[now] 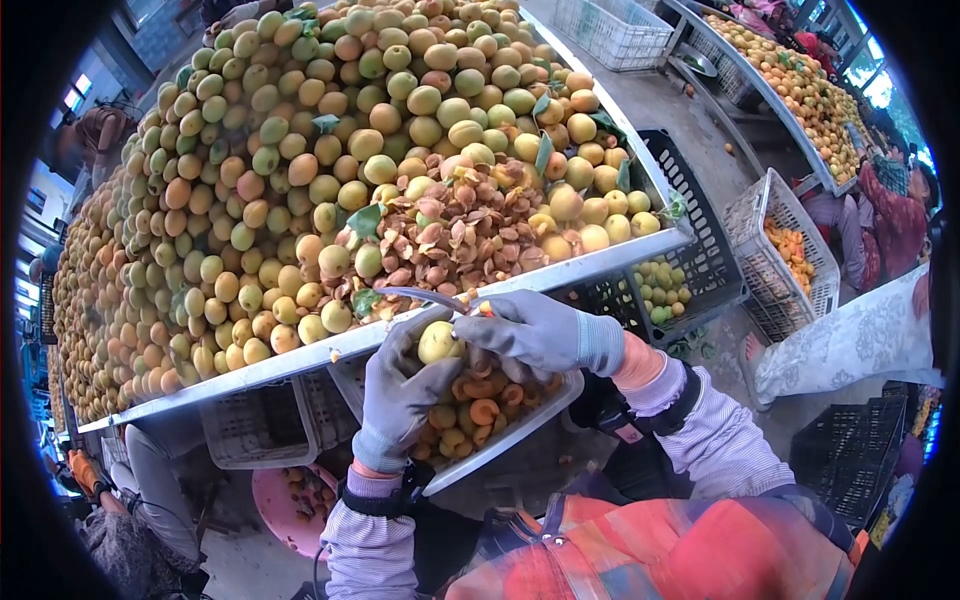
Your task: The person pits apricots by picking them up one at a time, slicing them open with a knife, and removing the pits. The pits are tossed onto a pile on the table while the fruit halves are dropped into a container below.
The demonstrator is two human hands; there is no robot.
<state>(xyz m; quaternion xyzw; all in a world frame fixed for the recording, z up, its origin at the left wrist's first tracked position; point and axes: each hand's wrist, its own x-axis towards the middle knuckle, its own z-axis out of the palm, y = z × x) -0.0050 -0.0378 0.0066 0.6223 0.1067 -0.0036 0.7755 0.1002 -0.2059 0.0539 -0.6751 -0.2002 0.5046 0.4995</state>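
My gloved left hand (pixel 392 395) is closed around a pale yellow-green apricot (pixel 437 342), thumb and fingers on either side of it. In my gloved right hand (pixel 545 328) is a small knife with a curved blade (pixel 418 294) that points left, just above the apricot. Both hands are over a crate of halved apricots (pixel 484 411) by my lap. Beyond them, on the metal-edged table, lies a heap of brown apricot pits (pixel 450 232). Whole apricots (pixel 300 170) are piled high around the pits.
The table's metal rim (pixel 250 371) runs just past my hands. A black crate (pixel 697 215) and a white crate of cut fruit (pixel 775 255) stand right. Below left are a pink basin (pixel 285 512) and a grey crate (pixel 262 425). Other people sit left and right.
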